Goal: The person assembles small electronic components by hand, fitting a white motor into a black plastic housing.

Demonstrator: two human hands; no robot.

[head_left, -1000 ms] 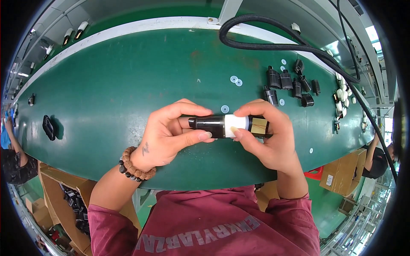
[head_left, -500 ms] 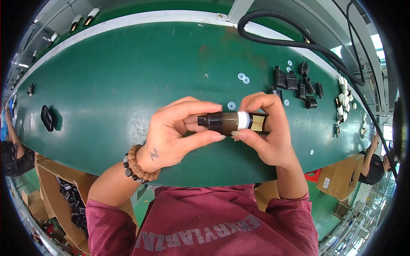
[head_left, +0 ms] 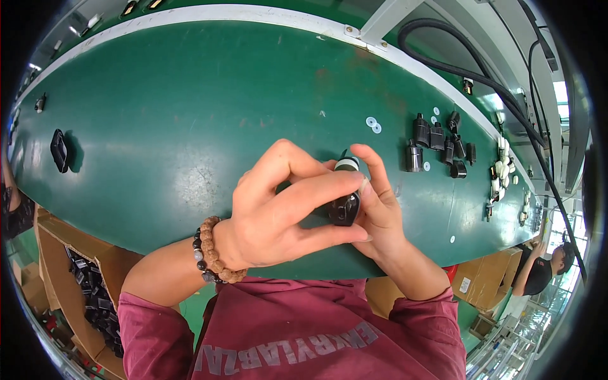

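Head view: a dark device (head_left: 344, 212) with a white band is held in both hands, just above the near part of a green table (head_left: 190, 114). Compared with half a second ago, when it is stretched crosswise between the fingertips, it is now turned end-on, its glossy black end pointed toward the wearer's body and the white band set at the far side.

By the left hand (head_left: 269, 221), its back turned up and a bead bracelet (head_left: 212, 250) worn at the wrist, the device is pinched between thumb and fingers. By the right hand (head_left: 384, 218) it is clasped from the right, the thumb laid along its side and the index finger bent near its far end; the other fingertips are partly hidden.

On the table, black housings (head_left: 421, 130) are clustered to the right, with pale discs (head_left: 372, 122) scattered near them and white parts (head_left: 503, 164) heaped farther right. At far left, a black shell (head_left: 59, 151) is seen. Below the table's edge, a left carton (head_left: 117, 259) is filled with black pieces (head_left: 98, 310); at right, a co-worker (head_left: 538, 272) is seated near another carton (head_left: 491, 272).
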